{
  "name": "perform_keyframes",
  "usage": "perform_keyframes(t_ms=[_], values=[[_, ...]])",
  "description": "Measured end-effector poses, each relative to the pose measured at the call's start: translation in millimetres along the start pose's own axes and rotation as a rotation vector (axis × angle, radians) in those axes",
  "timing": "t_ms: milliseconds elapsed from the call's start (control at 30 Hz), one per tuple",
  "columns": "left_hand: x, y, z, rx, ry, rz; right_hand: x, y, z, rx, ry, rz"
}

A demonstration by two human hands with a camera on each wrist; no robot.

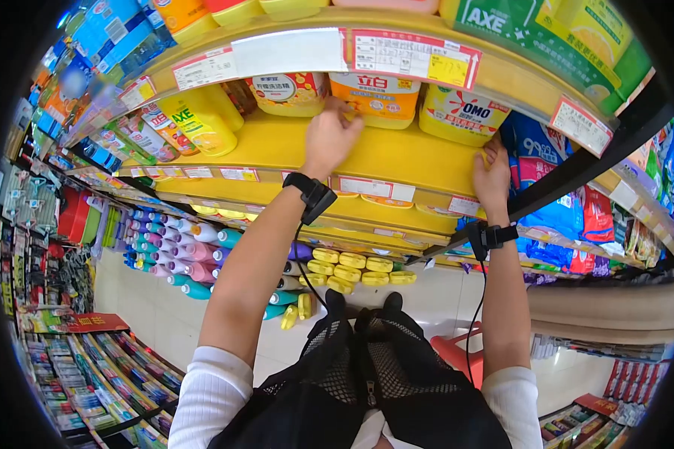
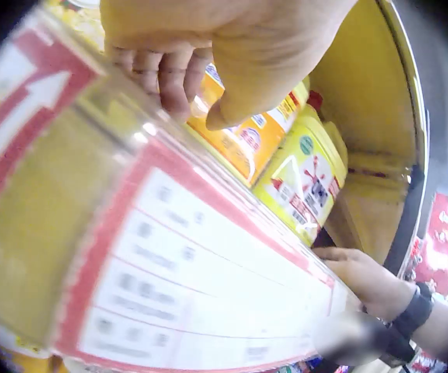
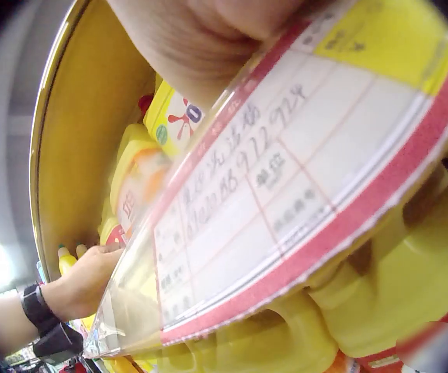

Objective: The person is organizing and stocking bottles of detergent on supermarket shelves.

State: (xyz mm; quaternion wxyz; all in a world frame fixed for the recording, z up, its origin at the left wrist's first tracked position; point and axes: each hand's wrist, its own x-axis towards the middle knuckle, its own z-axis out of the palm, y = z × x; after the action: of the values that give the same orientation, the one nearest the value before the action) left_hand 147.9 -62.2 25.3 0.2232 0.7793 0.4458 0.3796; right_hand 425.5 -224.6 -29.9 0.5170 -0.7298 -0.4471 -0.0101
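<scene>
My left hand (image 1: 332,138) reaches onto the yellow shelf, its loosely bent fingers overlapping the gap between a lemon-label detergent jug (image 1: 286,91) and an orange-label detergent jug (image 1: 378,97). In the left wrist view, the thumb (image 2: 228,109) lies right at the orange-label jug. Farther right, my right hand (image 1: 491,179) is beside the yellow OMO jug (image 1: 464,112), fingertips at its lower right side. The right wrist view shows only part of that hand (image 3: 208,39); its fingers are hidden behind the price-tag strip (image 3: 239,194). Both hands wear black wrist straps.
Yellow AXE bottles (image 1: 202,123) stand to the left on the shelf. An upper shelf edge with price tags (image 1: 416,56) runs above the hands. A dark post (image 1: 562,176) and blue bags (image 1: 539,172) are at the right. Bottles (image 1: 195,251) crowd the floor.
</scene>
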Motion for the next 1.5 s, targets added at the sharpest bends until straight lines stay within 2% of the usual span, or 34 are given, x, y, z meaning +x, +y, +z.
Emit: perform_keyframes(t_ms=[100,200,400,600,700,800,900,1000,1100,1333,1433,1500], values=[[-3,22,15,0.061,-0.023,0.188,-1,-1,0,-0.034,-0.004,0.027],[6,29,34,-0.008,0.070,0.239,0,-4,-2,-0.020,-0.002,0.029],[14,32,39,0.038,0.105,0.208,-1,-3,-1,-0.035,0.006,0.025],[11,33,39,-0.019,0.011,0.217,1,-2,-1,-0.091,-0.014,0.047],[5,46,38,0.237,0.016,0.580,1,-4,1,-0.103,0.003,0.065],[7,58,33,0.293,0.035,0.742,-2,-21,-3,-0.091,0.013,0.116],[11,60,31,0.610,-0.061,0.785,-3,-30,-7,-0.108,0.016,0.148],[16,54,32,0.655,-0.078,0.834,-4,-23,-3,-0.109,0.041,0.108],[19,53,32,0.714,-0.203,0.750,-4,-15,0,-0.095,0.061,0.055],[13,50,27,0.763,-0.186,0.740,-3,-3,6,-0.043,0.091,0.063],[7,51,28,0.700,-0.096,0.813,-4,-17,1,-0.025,0.109,0.110],[2,67,27,0.591,-0.301,0.666,-5,-16,2,-0.043,0.114,0.115]])
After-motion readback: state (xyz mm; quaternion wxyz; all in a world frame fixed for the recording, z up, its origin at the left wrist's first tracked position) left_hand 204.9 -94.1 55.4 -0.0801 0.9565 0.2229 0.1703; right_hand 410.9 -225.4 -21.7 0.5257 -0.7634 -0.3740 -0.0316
